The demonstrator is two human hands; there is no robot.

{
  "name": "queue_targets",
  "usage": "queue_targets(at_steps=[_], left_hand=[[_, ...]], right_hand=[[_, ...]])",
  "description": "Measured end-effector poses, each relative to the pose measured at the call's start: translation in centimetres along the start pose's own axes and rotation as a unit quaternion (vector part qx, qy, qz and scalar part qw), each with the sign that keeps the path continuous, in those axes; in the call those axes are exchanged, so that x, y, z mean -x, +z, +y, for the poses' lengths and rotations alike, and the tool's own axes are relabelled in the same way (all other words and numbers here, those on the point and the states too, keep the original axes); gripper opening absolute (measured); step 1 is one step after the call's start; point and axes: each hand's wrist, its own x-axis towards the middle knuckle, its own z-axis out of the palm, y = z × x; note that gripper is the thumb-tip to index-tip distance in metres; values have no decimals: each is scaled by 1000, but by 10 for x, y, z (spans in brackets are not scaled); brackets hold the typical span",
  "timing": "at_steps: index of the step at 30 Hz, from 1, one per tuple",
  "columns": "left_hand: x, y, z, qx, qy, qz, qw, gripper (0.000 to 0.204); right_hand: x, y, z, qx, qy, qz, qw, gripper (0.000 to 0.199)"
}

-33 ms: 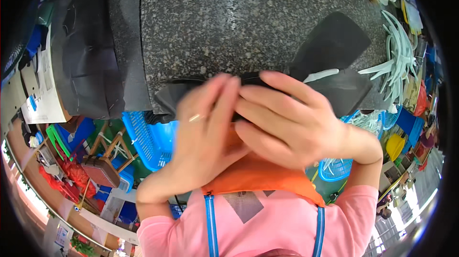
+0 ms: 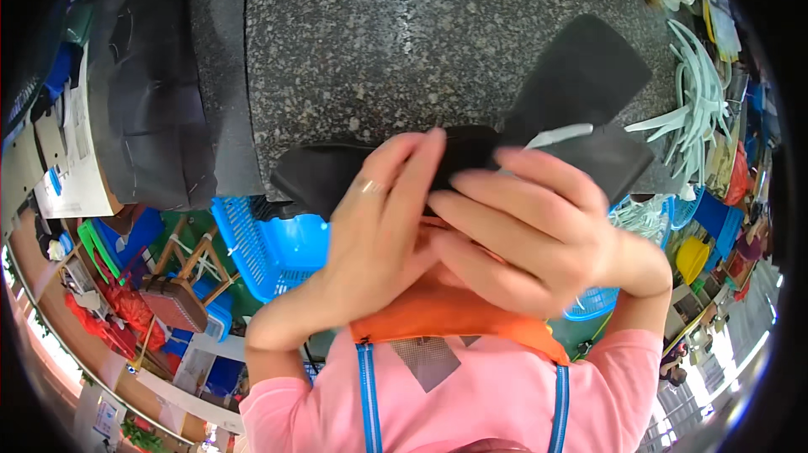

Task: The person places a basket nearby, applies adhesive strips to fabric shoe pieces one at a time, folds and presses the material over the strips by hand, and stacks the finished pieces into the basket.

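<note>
A black, flexible sheet piece (image 2: 316, 171) lies along the near edge of the stone tabletop, its middle part under my hands. My left hand (image 2: 379, 217) is closed on it, index and middle fingers pressed together and pointing away from me. Beside it my right hand (image 2: 539, 226) curls its fingers over the piece's near edge; these fingers are slightly smeared and their tips partly hidden. Just right of my hands is a pale narrow strip (image 2: 560, 135) against dark material. A rounded dark flat piece (image 2: 585, 70) lies beyond it on the stone.
At left on the tabletop (image 2: 379, 40) lies a stack of black pieces (image 2: 160, 99). A bundle of pale green strips (image 2: 699, 99) hangs at the right edge. Below the table are a blue plastic basket (image 2: 269, 242) and, further left, a wooden stool (image 2: 198, 268).
My right hand has drawn slightly right and toward me, opening a gap between the fingertips of both hands. My left hand has shifted a little right. More of the black piece shows between them.
</note>
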Motion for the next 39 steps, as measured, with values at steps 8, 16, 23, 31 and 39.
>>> queue_targets(at_steps=[8, 16, 23, 31, 39], left_hand=[[-15, 29, 2, -140, 112, 37, 983, 42], [-35, 35, 2, -92, 145, -3, 985, 36], [-55, 44, 27, -331, 251, -102, 904, 26], [-101, 48, 33, -285, 225, -220, 905, 30], [-34, 29, 27, -190, 102, -84, 973, 36]], right_hand=[[49, -42, 16, 190, 154, -258, 935, 42], [59, -43, 43, -57, 308, -161, 936, 35], [73, -20, 44, -13, 447, 3, 895, 22], [78, -15, 58, 275, 361, -13, 891, 38], [69, -44, 27, 154, 282, -170, 932, 56]])
